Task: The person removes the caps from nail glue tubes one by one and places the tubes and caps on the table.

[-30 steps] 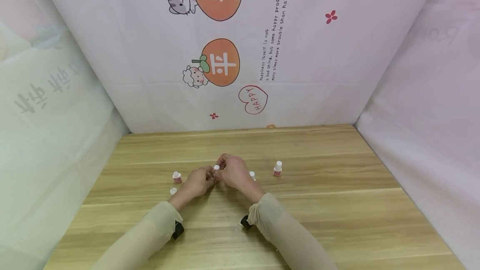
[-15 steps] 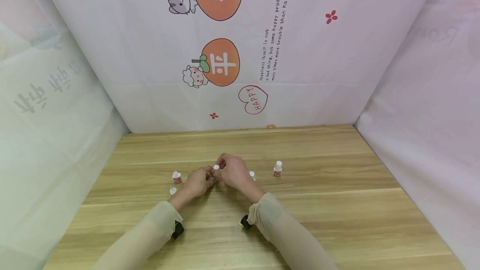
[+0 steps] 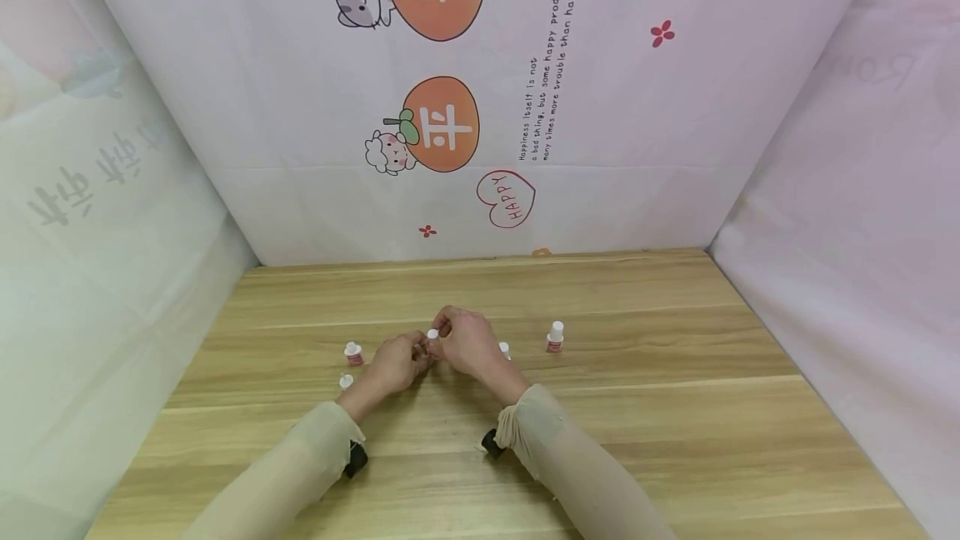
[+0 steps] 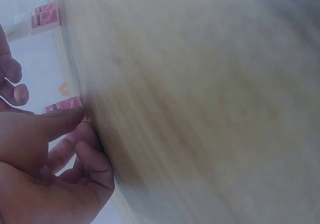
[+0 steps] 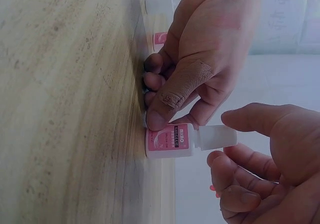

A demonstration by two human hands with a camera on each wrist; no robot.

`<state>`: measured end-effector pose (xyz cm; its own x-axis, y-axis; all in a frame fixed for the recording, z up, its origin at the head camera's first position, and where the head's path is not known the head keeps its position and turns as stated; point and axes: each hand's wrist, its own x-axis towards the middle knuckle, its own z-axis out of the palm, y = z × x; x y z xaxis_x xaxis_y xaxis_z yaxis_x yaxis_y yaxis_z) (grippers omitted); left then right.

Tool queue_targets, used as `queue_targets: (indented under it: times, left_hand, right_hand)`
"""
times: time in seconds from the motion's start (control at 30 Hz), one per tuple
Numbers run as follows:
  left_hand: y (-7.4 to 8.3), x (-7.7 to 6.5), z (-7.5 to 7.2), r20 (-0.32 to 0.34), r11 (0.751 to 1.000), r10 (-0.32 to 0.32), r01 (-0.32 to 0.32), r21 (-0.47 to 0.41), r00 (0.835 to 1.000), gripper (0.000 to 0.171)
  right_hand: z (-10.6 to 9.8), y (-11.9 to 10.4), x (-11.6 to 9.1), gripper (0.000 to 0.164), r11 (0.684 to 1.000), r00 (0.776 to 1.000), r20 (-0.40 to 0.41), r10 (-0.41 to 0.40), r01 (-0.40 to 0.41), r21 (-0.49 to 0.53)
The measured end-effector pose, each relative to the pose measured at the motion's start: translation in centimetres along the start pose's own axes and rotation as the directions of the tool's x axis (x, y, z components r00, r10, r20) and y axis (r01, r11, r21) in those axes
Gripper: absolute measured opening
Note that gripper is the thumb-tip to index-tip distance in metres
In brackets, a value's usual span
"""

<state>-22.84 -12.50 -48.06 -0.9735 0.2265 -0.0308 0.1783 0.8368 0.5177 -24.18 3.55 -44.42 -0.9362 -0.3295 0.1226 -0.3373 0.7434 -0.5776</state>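
Note:
Both hands meet over a small nail glue bottle with a pink label, standing upright on the wooden table. My left hand grips its body, the thumb pressed along the label in the right wrist view. The bottle's white cap sits between the thumb and fingers of my right hand, which pinches it from above. In the left wrist view, the fingers of my left hand partly hide the pink label, and the right hand's fingertips show at the left edge.
Two similar bottles stand left of the hands, one farther back and one by the left wrist. On the right, a tall-capped bottle stands apart, and another bottle is partly hidden behind the right wrist. White printed cloth walls the table.

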Motion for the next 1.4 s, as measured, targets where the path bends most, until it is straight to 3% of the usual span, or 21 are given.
queue_targets:
  times: [0.33, 1.4]
  left_hand:
    - [-0.07, 0.0, -0.04, 0.004, 1.0, -0.003, 0.003, -0.003, 1.0, 0.014]
    - [0.01, -0.03, -0.06, -0.008, 1.0, -0.003, 0.003, -0.008, 1.0, 0.013]
  right_hand:
    - [-0.02, -0.19, -0.05, 0.02, 1.0, 0.999, 0.032, 0.021, -0.021, 0.002]
    - [-0.01, -0.31, -0.12, 0.021, 1.0, 1.0, 0.016, 0.006, -0.006, -0.004]
